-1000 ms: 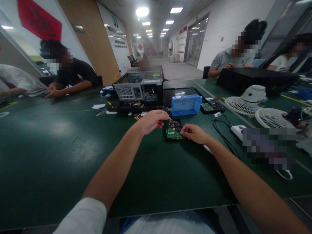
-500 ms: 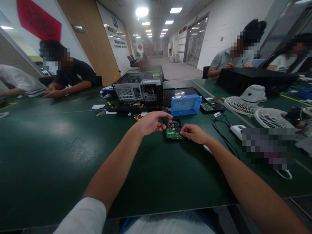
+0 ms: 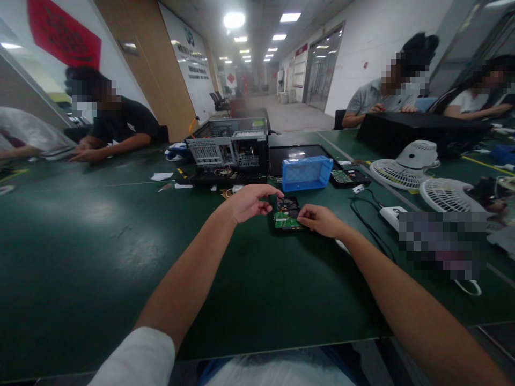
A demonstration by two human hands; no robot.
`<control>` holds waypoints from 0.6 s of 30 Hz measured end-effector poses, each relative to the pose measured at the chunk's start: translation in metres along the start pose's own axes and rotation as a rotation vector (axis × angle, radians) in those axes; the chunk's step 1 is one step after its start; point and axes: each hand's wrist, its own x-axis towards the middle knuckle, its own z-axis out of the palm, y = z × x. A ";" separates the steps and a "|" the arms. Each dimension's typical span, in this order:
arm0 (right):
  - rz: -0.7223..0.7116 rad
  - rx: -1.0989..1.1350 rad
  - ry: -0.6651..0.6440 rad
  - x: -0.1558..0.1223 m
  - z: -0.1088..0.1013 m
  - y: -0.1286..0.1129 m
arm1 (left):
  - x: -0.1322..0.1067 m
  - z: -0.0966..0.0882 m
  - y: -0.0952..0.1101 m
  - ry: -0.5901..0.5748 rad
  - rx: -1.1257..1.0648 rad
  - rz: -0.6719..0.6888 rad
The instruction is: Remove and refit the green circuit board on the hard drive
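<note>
A hard drive (image 3: 285,220) with a green circuit board lies flat on the table in front of me. At its left side, my left hand (image 3: 254,203) is held just above the table with fingers apart and curved, the index finger reaching toward the drive's far left corner. Nothing shows between those fingers. On the opposite side, my right hand (image 3: 322,220) has its thumb and fingertips pinched together at the right edge of the circuit board. Whatever is in that pinch, if anything, is too small to see.
Behind the drive stand a blue plastic bin (image 3: 306,174) and an opened computer case (image 3: 227,147). Another hard drive (image 3: 350,177) lies right of the bin. A power strip (image 3: 391,215), black cable (image 3: 368,225) and white fans (image 3: 402,166) occupy the right. Co-workers sit at both sides.
My left hand has shifted very slightly left. My right hand and the hard drive look unchanged.
</note>
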 end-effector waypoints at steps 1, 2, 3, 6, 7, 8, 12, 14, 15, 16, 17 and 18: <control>0.002 0.003 -0.001 0.000 0.000 0.000 | 0.001 0.000 0.000 0.020 0.010 0.010; 0.005 0.005 -0.001 0.000 0.000 0.000 | 0.001 0.000 -0.001 0.042 0.017 0.021; 0.007 0.009 0.000 0.000 0.000 -0.001 | 0.002 0.000 -0.001 0.064 0.020 0.031; 0.007 0.013 -0.004 -0.001 -0.001 -0.002 | 0.003 0.001 -0.002 0.111 0.015 0.046; 0.006 0.014 -0.007 -0.001 -0.002 -0.003 | 0.004 0.001 -0.002 0.120 0.011 0.047; 0.007 0.015 -0.010 -0.002 -0.002 -0.003 | 0.004 0.001 -0.003 0.127 0.008 0.048; 0.012 0.023 -0.015 -0.002 -0.002 -0.004 | 0.007 0.001 -0.004 0.133 0.007 0.066; 0.011 0.019 -0.017 -0.001 -0.002 -0.003 | 0.008 0.001 -0.005 0.129 0.006 0.067; 0.009 0.016 -0.019 -0.001 -0.002 -0.003 | 0.008 0.001 -0.006 0.132 0.005 0.066; 0.008 0.014 -0.019 -0.001 -0.002 -0.002 | 0.008 0.001 -0.006 0.141 0.003 0.066; 0.007 0.014 -0.017 -0.001 -0.002 -0.002 | 0.008 0.001 -0.006 0.152 0.001 0.069; 0.006 0.015 -0.014 -0.001 -0.002 -0.002 | 0.008 0.001 -0.006 0.157 -0.001 0.073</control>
